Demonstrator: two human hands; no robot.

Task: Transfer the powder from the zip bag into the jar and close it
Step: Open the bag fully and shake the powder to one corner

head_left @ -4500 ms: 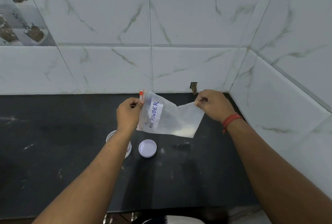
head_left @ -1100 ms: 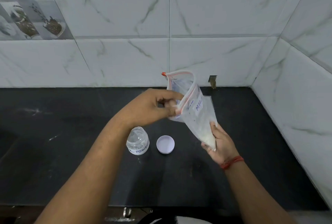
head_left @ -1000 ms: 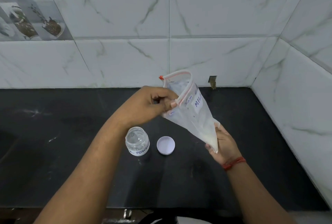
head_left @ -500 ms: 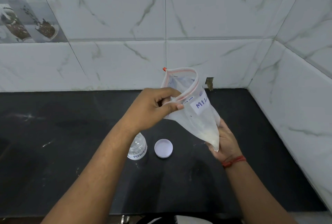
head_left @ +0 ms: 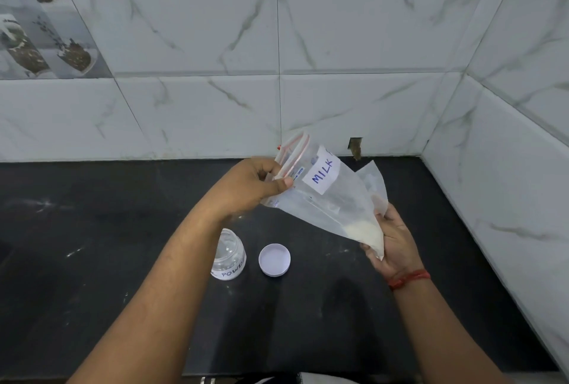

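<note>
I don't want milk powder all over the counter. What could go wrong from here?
The jar has a narrow mouth, while the bag opens wide, so powder may spill past it. The left hand and right hand both hold the bag, so nothing steadies the jar; a bump might tip it.

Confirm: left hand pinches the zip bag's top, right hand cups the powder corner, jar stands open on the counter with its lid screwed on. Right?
Not quite. The head view shows the lid lying off on the counter, to the right of the open jar. The rest stands: the left hand pinches the zip bag at its top, and the right hand cups the powder corner.
</note>
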